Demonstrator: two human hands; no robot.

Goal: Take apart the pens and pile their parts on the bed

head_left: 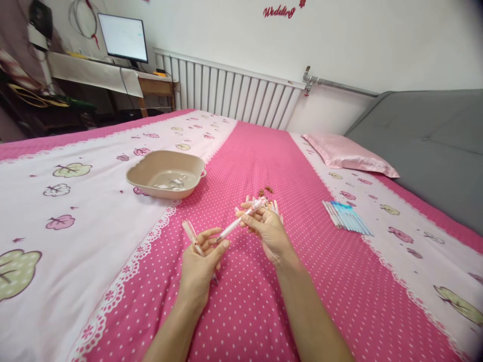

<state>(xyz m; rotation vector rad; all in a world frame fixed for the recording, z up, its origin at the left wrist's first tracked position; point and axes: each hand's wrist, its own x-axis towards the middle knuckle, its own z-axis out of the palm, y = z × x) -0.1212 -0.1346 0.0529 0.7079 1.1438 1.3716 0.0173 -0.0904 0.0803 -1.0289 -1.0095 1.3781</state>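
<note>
My left hand [202, 256] is closed around a pen with a pale pink clear end [189, 231], its tip pointing down past my fingers. Between the thumb and fingers of my right hand [266, 226] is a second pen [234, 226], white with a pinkish clear end, tilted with its tip toward my left fingertips. Whether that tip touches my left fingers I cannot tell. Behind my right hand, partly hidden, lie several similar pens [276, 207] on the pink dotted bedspread [241, 311]. Small brown bits [268, 189] lie just beyond them.
A beige plastic basin [166, 173] with white scraps in it stands left of my hands. On the right lies a row of blue and white pens or refills [347, 217]. Farther back are a pink pillow [349, 153], a grey headboard [426, 146], a radiator [226, 90] and a monitor [124, 39].
</note>
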